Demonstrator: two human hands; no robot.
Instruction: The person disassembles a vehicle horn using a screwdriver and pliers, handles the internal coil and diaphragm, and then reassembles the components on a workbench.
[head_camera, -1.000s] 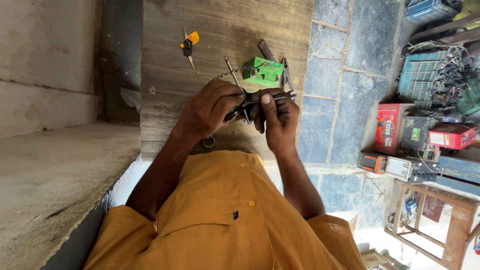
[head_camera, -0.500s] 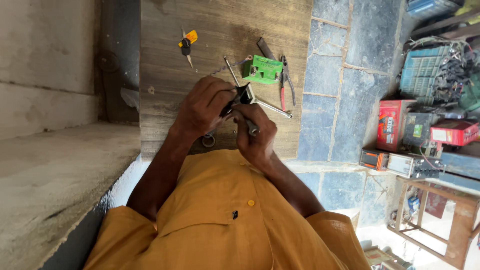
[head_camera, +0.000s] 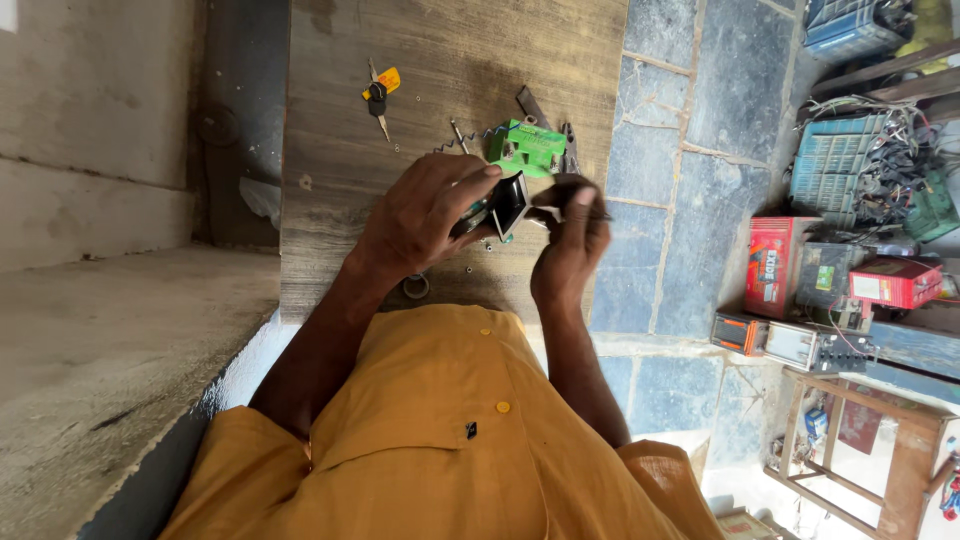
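Observation:
My left hand (head_camera: 430, 212) grips a small black box-shaped part (head_camera: 508, 205) with a pale face, held upright above the wooden board (head_camera: 330, 200). Just to its right, my right hand (head_camera: 568, 245) has its fingers pinched on a thin dark tool (head_camera: 592, 212) whose tip is close to the part. Behind both hands a green circuit module (head_camera: 527, 148) lies on the board with a coiled wire (head_camera: 462, 142) beside it. My orange shirt fills the bottom of the view.
A key with a yellow tag (head_camera: 380, 92) lies at the far left of the board. A metal ring (head_camera: 415, 287) sits near my left wrist. Dark-handled pliers (head_camera: 570, 155) lie by the green module. Red boxes (head_camera: 775, 265), crates and wiring stand on the stone floor at right.
My hands have come apart from a joint grip. The left hand has turned the black part upright, and the right hand has shifted to the right of it.

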